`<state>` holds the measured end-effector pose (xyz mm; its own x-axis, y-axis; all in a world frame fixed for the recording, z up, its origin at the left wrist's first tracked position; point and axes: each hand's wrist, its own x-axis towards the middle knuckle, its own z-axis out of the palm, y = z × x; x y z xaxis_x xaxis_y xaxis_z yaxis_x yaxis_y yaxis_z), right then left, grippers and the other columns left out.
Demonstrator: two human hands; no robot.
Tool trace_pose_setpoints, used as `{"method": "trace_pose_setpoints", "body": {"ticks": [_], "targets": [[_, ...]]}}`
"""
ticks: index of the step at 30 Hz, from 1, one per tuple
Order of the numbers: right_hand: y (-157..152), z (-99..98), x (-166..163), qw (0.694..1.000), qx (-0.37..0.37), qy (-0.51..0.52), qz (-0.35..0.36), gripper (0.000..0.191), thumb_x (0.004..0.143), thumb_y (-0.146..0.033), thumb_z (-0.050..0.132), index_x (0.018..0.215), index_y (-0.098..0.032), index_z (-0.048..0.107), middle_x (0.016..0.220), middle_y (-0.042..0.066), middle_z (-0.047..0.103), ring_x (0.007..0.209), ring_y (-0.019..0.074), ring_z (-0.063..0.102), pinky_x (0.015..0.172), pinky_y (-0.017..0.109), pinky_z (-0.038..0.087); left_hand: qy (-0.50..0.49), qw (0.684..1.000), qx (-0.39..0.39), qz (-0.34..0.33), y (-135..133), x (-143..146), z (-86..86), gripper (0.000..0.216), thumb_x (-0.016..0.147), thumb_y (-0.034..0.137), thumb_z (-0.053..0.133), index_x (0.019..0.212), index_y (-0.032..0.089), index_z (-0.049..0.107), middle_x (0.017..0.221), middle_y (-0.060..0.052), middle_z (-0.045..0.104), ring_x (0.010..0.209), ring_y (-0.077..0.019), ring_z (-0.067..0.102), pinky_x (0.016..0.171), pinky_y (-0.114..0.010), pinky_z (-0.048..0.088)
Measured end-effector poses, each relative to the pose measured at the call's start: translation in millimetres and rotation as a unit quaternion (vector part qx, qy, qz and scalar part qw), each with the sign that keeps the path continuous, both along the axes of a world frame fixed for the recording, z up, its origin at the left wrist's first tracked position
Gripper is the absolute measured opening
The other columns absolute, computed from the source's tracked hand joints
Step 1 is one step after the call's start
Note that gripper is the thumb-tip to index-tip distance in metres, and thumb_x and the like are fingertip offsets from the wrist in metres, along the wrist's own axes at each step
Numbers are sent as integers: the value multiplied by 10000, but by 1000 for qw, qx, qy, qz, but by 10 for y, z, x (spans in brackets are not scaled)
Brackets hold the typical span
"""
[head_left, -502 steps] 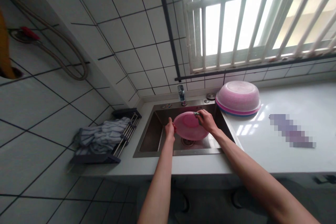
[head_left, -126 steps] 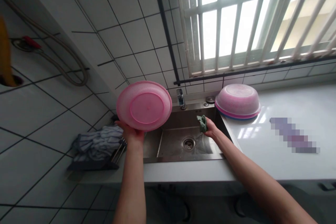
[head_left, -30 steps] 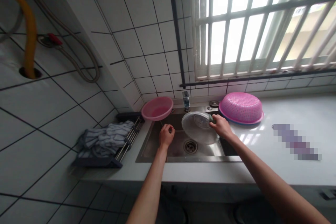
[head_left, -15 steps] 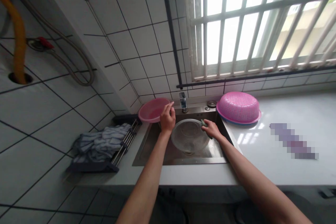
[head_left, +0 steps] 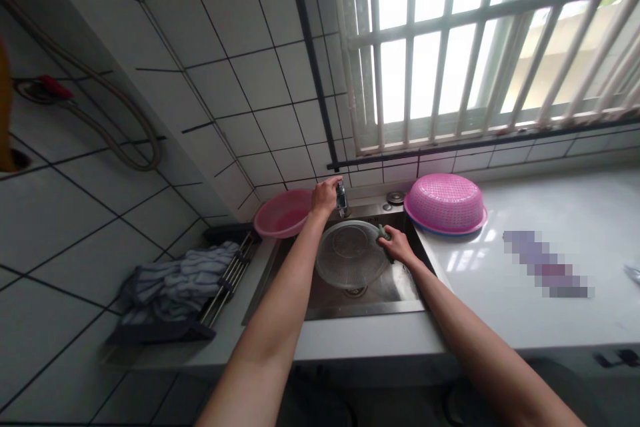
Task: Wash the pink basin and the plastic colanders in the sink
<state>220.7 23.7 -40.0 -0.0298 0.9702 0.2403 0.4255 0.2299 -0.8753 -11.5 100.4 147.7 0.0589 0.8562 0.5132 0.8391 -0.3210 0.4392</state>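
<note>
My left hand [head_left: 326, 196] reaches over the back of the sink, its fingers closed at the top of the chrome faucet [head_left: 342, 197]. A round, fine-holed metal strainer [head_left: 345, 263] is over the sink [head_left: 320, 310], with the drain partly showing below its near edge. At the strainer's right rim, my right hand [head_left: 399, 245] is closed round a small green scouring pad or cloth [head_left: 384, 233] and appears to grip the rim with it. The hand covers most of the green piece, so its exact kind is unclear.
A pink basin [head_left: 283, 213] stands behind the sink's left corner. Right of the sink, an upturned pink colander [head_left: 445, 203] rests on a blue rim. Striped cloth [head_left: 183, 280] lies on a rack [head_left: 233, 277] at left. A blurred item [head_left: 547, 263] is on the counter [head_left: 480, 313].
My left hand has moved from beside the faucet to its top, and its fingers have closed there. My right hand stays at the strainer's rim. The view has shifted slightly right.
</note>
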Motion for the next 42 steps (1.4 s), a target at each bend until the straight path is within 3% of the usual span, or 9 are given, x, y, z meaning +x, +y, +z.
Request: {"method": "trace_pose_setpoints", "body": {"ticks": [4,9,15,18,20,28,32,37,42], "targets": [[13,-27,20,1000,-5,0,1,169,739,-378,582,792,-218,581,733,-16,596,706,174,539,662,254,343,-62,997,30,-25,-40,-68,-30,392,1012,208,598,1386,260,706,1331,-75,764,1185,-239,729,1066,-375,538],[60,-77,19,999,-9,-33,5,132,750,-334,609,806,-215,619,738,-2,631,699,175,559,644,251,337,-242,965,101,2,-576,-271,-697,336,1006,359,629,1277,180,713,1253,-129,755,1083,-220,740,1001,-356,580],[48,-75,-79,998,35,-37,44,85,773,-264,637,836,-211,658,818,15,698,759,187,610,689,253,391,-219,958,-183,36,-1126,-486,-1527,877,779,374,908,1555,209,533,1523,-186,621,1368,-329,636,1136,-426,507],[30,-79,-146,995,67,-29,66,150,759,-227,679,905,-207,702,902,31,738,821,202,652,759,270,451,-179,950,-249,66,-1128,-590,-1697,634,851,248,820,1459,203,645,1502,-158,642,1398,-323,617,1181,-427,472],[33,-103,-166,995,72,-19,69,217,755,-231,725,971,-207,731,973,49,760,876,217,685,815,293,491,-183,946,-252,84,-1087,-666,-1755,437,918,168,691,1351,215,726,1436,-116,696,1373,-287,642,1181,-417,477],[111,-225,-4,1000,17,-20,-9,249,764,-195,779,1010,-219,801,1017,90,809,928,281,748,869,372,551,-209,950,-206,104,-1105,-760,-1828,369,971,163,609,1312,198,742,1337,-93,758,1283,-256,704,1110,-396,543],[53,-139,-45,997,77,-3,-8,207,782,-198,745,982,-211,798,994,75,789,907,259,728,858,356,545,-159,971,-159,86,-1181,-641,-1790,571,881,232,784,1439,228,662,1424,-116,708,1341,-284,666,1168,-407,502],[-104,1,-238,988,135,-3,69,184,811,-203,723,982,-214,790,951,52,729,865,218,693,820,322,529,-163,979,-124,2,-1205,-521,-1742,754,889,116,719,1588,297,502,1578,-49,586,1437,-221,583,1229,-360,441],[-99,-48,-266,991,105,10,81,322,761,-198,773,1083,-213,788,1043,62,751,924,226,712,879,340,547,-158,973,-166,22,-1201,-554,-1698,511,940,58,590,1366,306,724,1420,-16,710,1357,-211,653,1201,-383,484]]}}
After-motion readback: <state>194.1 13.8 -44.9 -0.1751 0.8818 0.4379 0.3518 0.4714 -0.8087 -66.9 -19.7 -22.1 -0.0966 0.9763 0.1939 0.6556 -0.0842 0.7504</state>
